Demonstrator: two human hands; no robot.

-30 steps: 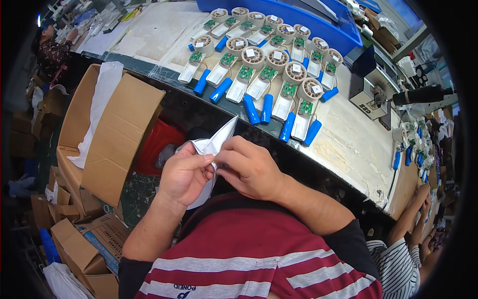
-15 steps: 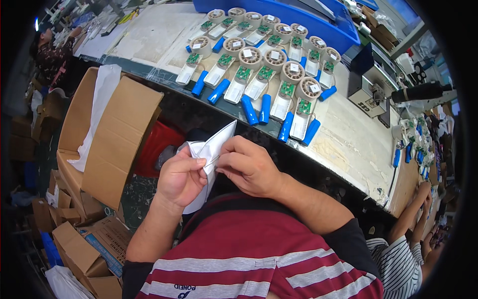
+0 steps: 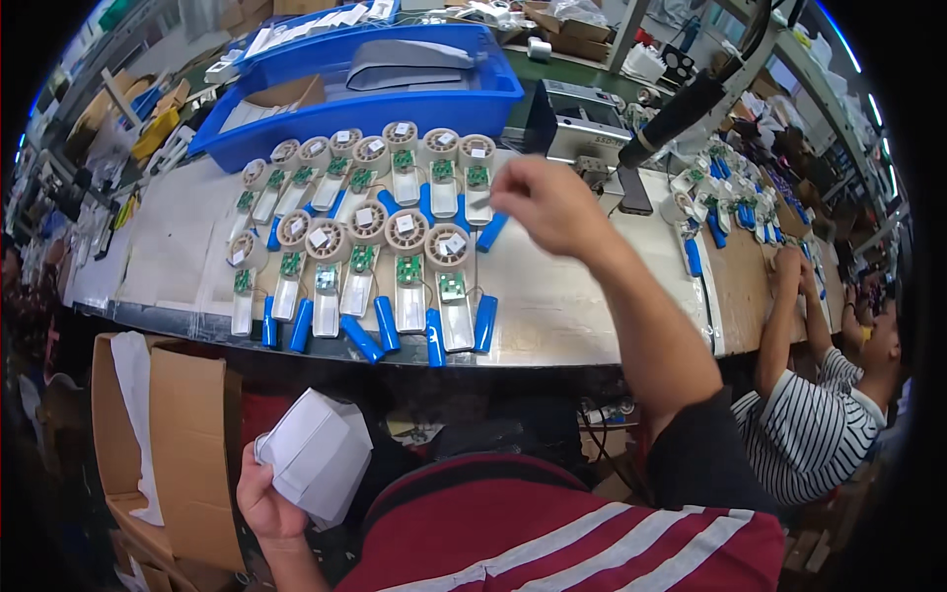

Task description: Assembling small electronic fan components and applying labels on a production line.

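My left hand (image 3: 266, 498) grips a white creased sheet or stack of sheets (image 3: 321, 454) in front of the bench edge; the thumb lies on its face. Stretched out over the bench, my right hand (image 3: 547, 202) has its fingers pinched near the rightmost unit of the back rows. Whatever lies between those fingertips is too small to make out. That unit has a round beige fan housing (image 3: 477, 150), a green circuit board (image 3: 477, 178) and a blue cylindrical battery (image 3: 491, 233). Several like units stand in rows, most with white square stickers (image 3: 405, 224) on their fans.
Behind the rows stands a blue bin (image 3: 365, 113) with grey sheets. A metal-cased device (image 3: 582, 118) and a black-sleeved arm (image 3: 681, 113) are to the right. An open cardboard box (image 3: 197, 444) sits below left. A co-worker in stripes (image 3: 819, 424) works at right.
My right hand has left the white sheet and reached forward over the bench. My left hand keeps the sheet, now lower and further left in view. The view has swung towards the bench's far side.
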